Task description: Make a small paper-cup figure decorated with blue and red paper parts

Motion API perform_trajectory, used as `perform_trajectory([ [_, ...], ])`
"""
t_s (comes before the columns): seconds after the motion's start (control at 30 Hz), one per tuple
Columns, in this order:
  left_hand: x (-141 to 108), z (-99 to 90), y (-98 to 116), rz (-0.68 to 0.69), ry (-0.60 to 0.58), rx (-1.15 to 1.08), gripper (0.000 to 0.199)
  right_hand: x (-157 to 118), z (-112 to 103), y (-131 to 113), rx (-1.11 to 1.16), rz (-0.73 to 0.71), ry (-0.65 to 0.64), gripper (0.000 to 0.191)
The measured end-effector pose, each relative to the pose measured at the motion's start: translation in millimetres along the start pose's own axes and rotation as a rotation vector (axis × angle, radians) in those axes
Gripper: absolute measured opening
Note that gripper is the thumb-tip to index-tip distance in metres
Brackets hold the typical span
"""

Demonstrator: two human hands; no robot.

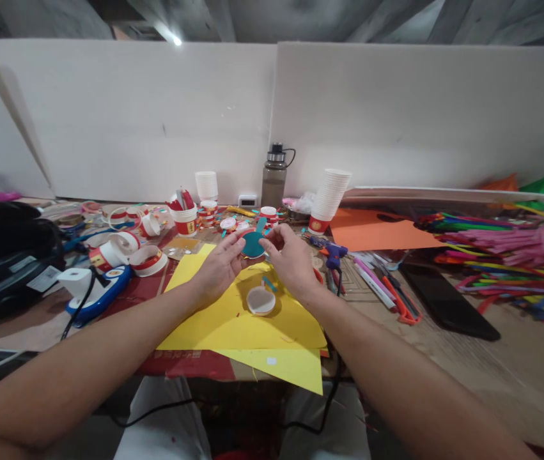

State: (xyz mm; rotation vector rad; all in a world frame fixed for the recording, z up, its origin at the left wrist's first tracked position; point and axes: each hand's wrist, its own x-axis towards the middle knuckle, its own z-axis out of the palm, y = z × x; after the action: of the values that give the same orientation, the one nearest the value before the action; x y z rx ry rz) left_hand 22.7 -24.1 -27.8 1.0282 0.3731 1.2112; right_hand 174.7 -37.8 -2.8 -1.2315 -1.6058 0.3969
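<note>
Between my two hands is a small round piece with a teal face [254,244], a teal tab sticking up and a reddish-white rim. My left hand [221,262] pinches its left edge with thumb and fingers. At its right edge, my right hand [293,259] grips it the same way, its fingertips partly hidden behind. Just below, a shallow white cup bottom [261,301] with a small blue strip beside it lies on yellow paper sheets [204,322].
Left: cut cup rings [148,260] and a blue-and-white power strip [101,294]. Behind: stacked paper cups [330,198] and a water bottle [274,182]. Right: a glue gun [334,253], markers [374,281], scissors [402,300], a phone [449,300] and pipe cleaners [511,246].
</note>
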Motion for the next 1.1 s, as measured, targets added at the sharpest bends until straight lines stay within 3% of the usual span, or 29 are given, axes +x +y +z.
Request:
perform_trajectory([
  [0.13,-1,0.5,-1,0.011,-0.004,0.084,0.032,0,2,1,-0.045,0.025,-0.024,0.009],
  [0.47,1,1.9,1,-0.037,0.161,0.178,0.029,0,6,3,-0.028,-0.021,-0.067,0.013],
  [0.77,-3,3.8,4,-0.065,0.123,0.241,0.029,1,3,2,-0.069,-0.036,-0.095,0.009],
  [0.93,1,-4.5,10,-0.060,0.116,0.491,0.029,1,0,-1,-0.016,-0.031,-0.160,0.010],
  [1.1,8,-15.9,17,-0.046,0.184,0.460,0.031,8,-13,-8,0.041,-0.023,-0.186,0.020],
])
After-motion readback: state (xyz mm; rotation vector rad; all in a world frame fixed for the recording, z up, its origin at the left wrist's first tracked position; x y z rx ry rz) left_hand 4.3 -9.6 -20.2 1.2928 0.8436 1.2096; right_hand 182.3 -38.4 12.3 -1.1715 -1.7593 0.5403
